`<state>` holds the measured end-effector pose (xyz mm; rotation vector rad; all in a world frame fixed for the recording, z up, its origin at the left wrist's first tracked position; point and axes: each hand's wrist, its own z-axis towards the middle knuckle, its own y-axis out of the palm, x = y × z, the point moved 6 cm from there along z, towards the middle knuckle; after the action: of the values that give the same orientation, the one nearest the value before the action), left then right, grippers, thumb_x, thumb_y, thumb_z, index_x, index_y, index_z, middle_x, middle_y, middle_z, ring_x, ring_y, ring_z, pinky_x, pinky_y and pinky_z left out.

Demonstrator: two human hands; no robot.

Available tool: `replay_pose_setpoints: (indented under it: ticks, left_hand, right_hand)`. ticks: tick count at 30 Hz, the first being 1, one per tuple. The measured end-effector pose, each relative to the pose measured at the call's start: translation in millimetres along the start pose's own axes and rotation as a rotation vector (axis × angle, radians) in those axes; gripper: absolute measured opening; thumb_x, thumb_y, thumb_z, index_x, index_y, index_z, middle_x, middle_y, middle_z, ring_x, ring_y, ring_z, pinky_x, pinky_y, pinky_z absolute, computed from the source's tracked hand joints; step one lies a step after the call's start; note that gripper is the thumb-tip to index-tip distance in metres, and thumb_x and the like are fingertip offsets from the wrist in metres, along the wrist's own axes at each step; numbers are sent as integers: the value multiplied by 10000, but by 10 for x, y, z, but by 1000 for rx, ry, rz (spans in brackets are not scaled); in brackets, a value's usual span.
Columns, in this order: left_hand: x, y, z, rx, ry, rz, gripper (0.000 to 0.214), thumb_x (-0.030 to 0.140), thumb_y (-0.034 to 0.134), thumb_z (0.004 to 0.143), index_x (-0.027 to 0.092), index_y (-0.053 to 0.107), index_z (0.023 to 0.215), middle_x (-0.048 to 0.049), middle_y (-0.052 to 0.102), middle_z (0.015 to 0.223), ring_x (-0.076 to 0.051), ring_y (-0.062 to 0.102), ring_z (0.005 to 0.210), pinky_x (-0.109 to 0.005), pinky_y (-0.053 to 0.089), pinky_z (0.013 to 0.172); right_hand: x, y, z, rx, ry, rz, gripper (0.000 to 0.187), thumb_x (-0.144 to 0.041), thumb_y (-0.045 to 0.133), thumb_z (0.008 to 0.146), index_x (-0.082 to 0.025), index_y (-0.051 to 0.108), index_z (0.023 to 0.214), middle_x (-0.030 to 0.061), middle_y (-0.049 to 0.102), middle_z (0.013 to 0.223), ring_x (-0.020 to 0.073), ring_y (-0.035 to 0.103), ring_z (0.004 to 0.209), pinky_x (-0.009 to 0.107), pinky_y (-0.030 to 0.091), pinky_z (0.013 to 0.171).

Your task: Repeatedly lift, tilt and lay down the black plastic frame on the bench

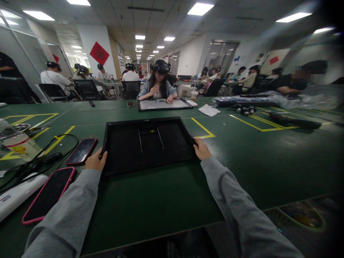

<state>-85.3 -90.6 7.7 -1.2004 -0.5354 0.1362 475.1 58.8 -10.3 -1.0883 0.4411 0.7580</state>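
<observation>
Just inside the near edge of a glossy green desk (pixel 150 204) is a shallow, rectangular black panel (pixel 122 150), its sides gripped by left fingers (pixel 104 157) and right fingers (pixel 198 141); leftward lies a pink-rimmed phone (pixel 51 193).

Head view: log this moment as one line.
left hand: grips black panel, left edge | right hand: grips its right edge | bottle: left of panel
</observation>
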Motion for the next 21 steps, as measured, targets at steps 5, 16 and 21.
replay_pose_setpoints:
  ticks: [5,16,21]
  left_hand:
    - [13,-4,10,-24,18,33,577,506,390,890,200,533,1359,-108,717,965,-257,665,937,-358,491,851]
    - [-19,62,-8,-81,-53,-113,598,502,459,869,145,512,1346,-146,684,1114,-274,644,1032,-375,490,893]
    - [-100,106,-1,-57,-140,-247,632,582,503,825,135,569,1266,-150,687,1105,-264,635,1058,-368,474,930]
  right_hand:
    - [-43,-13,-11,-2,-10,-13,465,-121,461,801,-197,456,1260,137,627,1252,270,566,1205,494,439,1038]
    - [-47,-5,-18,84,13,11,369,-219,470,831,-202,482,1199,136,636,1208,271,588,1154,480,438,1025]
    - [14,-18,-14,87,118,1,361,-294,468,851,-193,510,1195,127,682,1024,282,651,949,494,496,904]
